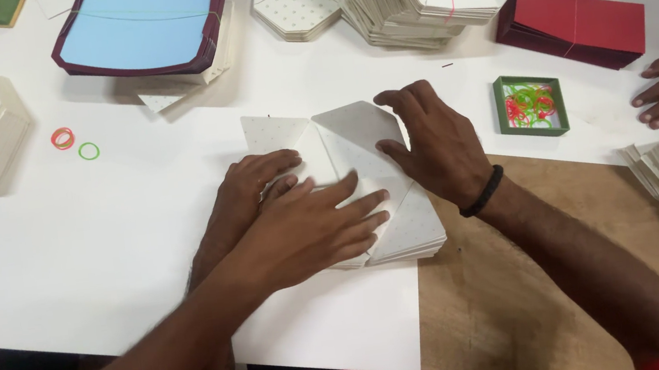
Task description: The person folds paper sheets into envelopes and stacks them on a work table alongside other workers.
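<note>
Head view: left hand flat and right hand spread wide press a dotted white envelope stack mid-table, seemingly mid-fold; next likely calls for creasing the raised flap.

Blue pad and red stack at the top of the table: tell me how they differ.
The blue pad is light blue with a dark maroon rim; the red stack is red all over. The blue pad lies on top of white sheets; the red stack lies directly on the table. The blue pad is at upper left, the red stack at upper right. Each has a thin band around it.
</note>
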